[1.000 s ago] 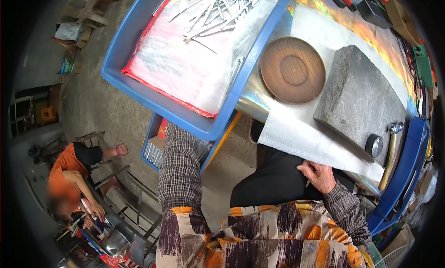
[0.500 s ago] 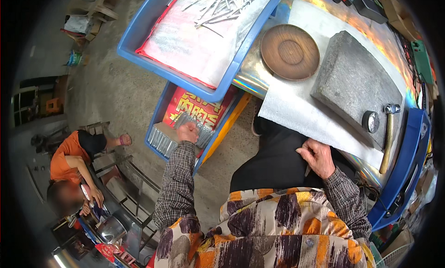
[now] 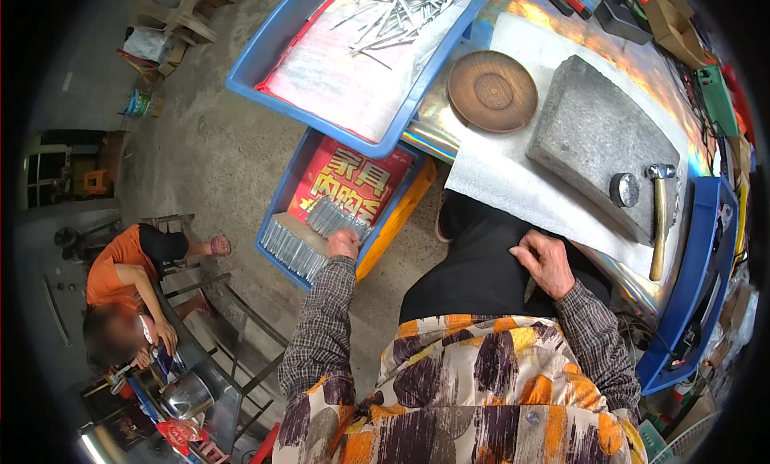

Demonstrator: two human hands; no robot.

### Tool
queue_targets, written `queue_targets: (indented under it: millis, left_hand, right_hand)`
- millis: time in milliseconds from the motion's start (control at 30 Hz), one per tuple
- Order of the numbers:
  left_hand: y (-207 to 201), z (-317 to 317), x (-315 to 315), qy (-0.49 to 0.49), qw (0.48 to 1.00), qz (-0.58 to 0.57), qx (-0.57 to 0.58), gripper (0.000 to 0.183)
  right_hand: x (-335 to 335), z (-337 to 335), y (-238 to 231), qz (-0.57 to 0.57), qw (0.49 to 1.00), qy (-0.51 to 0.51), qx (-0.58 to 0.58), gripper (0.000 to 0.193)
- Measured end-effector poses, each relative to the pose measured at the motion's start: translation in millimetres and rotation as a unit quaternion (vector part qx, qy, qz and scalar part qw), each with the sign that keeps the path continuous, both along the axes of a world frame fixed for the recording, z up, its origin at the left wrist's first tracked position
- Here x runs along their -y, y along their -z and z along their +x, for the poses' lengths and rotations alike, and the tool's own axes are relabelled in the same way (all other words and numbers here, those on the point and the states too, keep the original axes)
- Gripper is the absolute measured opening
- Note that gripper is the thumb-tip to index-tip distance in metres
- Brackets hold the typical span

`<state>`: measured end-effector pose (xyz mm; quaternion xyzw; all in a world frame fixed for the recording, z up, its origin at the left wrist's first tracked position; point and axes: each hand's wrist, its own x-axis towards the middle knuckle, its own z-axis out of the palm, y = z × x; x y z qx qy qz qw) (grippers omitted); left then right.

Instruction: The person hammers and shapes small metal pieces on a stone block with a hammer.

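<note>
Head view: slim silvery metal rods (image 3: 330,217) lie closely ranked in the lower blue bin (image 3: 287,185), your left hand (image 3: 343,243) at their near end; you cannot tell its grip. An upper blue tray (image 3: 321,128) overlaps the far edge; concrete floor (image 3: 407,231) separates bin from black trousers (image 3: 465,283), where your right hand (image 3: 547,263) rests curled, grip also unclear.

Orange/purple/cream patt. top (image 3: 497,384), dk checked sleeves (image 3: 327,307), blk trousers (image 3: 473,279)

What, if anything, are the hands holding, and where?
Left hand: at metal rods in lower blue bin, grip unclear. Right hand: over black trousers, hold cannot be told.
</note>
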<state>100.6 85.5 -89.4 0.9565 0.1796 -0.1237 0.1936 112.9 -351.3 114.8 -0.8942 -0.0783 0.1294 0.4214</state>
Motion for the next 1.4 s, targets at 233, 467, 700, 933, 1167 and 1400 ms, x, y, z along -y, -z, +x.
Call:
queue_targets:
  millis: [233,467,700,933,1167,1400]
  left_hand:
    - [-35.4,10.8,30.4,0.064,0.998,0.028,0.002,0.015]
    - [-51.5,26.4,36.9,0.294,0.937,0.050,0.183,0.020]
    - [-42.2,34.3,26.8,0.401,0.914,0.057,0.012,0.026]
    - [-20.6,36.7,-9.0,0.214,0.947,0.048,0.235,0.027]
    - [-12.6,62.3,-59.1,0.042,0.988,0.144,0.029,0.041]
    - [-8.8,72.7,-53.9,0.045,0.983,0.162,-0.074,0.040]
  right_hand:
    - [6.1,-0.9,6.5,-0.007,1.000,0.003,0.014,0.026]
    - [4.0,-1.0,5.4,0.006,1.000,0.008,0.020,0.025]
    - [5.4,-0.5,7.1,-0.009,1.000,0.006,0.029,0.024]
    - [2.7,0.1,7.0,-0.002,1.000,0.013,0.014,0.024]
    - [1.8,-1.4,9.9,-0.007,0.999,0.022,0.028,0.024]
    - [3.2,-1.7,7.6,-0.021,0.999,0.032,0.001,0.026]
